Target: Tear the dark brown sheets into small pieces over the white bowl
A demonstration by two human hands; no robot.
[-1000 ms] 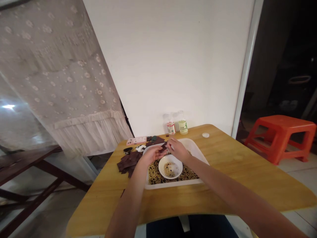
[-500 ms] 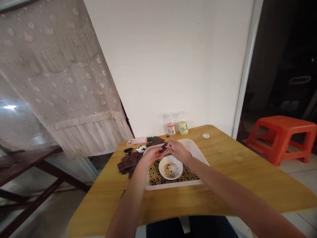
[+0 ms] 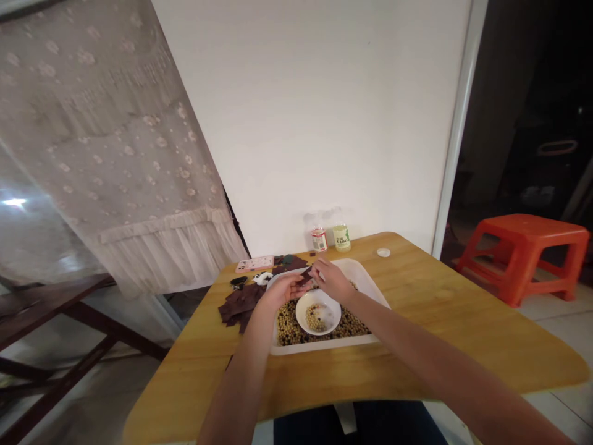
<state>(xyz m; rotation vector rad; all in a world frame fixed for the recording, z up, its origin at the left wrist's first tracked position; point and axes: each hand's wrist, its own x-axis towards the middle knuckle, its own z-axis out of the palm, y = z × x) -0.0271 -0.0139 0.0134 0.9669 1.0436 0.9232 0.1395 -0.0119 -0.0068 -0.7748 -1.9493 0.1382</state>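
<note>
Both my hands meet above the far end of a white tray (image 3: pixel 370 285) filled with mixed beans. My left hand (image 3: pixel 283 289) is curled, palm up, around a small dark brown piece (image 3: pixel 306 276). My right hand (image 3: pixel 331 279) pinches the same piece from the right with thumb and fingers closed. Just in front of my hands, inside the tray, sits a white bowl (image 3: pixel 318 311) with a few pale beans in it. A pile of dark brown pieces (image 3: pixel 241 303) lies on the wooden table (image 3: pixel 440 321) left of the tray.
Two small bottles (image 3: pixel 330 237) stand at the table's far edge by the white wall. A white cap (image 3: pixel 383 252) lies to their right, a pink phone (image 3: pixel 254 264) to their left. An orange stool (image 3: pixel 525 247) stands right of the table, a lace curtain hangs left.
</note>
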